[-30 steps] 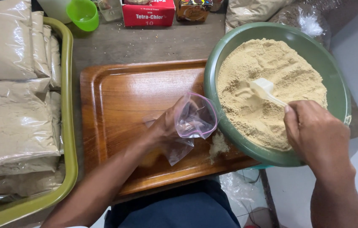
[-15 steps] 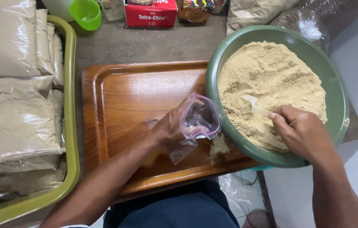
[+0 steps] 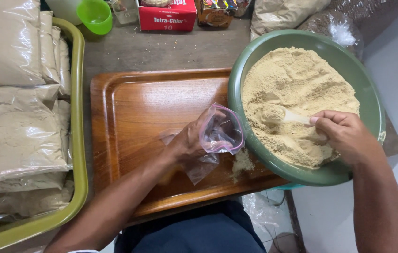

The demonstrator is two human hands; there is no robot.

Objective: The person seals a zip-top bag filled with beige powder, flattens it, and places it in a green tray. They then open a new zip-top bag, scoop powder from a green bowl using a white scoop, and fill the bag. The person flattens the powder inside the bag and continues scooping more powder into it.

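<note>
Your round green bowl point(image 3: 372, 100) is holding a heap of tan powder point(image 3: 297, 89). Your right hand point(image 3: 344, 136) is gripping a white scoop point(image 3: 292, 116) sunk in it. Your left hand point(image 3: 194, 138) is pinching open a small clear plastic bag point(image 3: 220, 133), crinkled and empty-looking, over the brown wooden tray point(image 3: 138, 112), just beside the bowl's rim.

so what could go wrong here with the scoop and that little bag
1. The clear bag is small and the left hand holds its mouth open beside the green bowl; a full white scoop could miss it, and some powder already lies on the wooden tray.
2. The bowl's edge sits on the tray and it seems to reach past the table edge, so the right hand pressing down might tip it.
</note>
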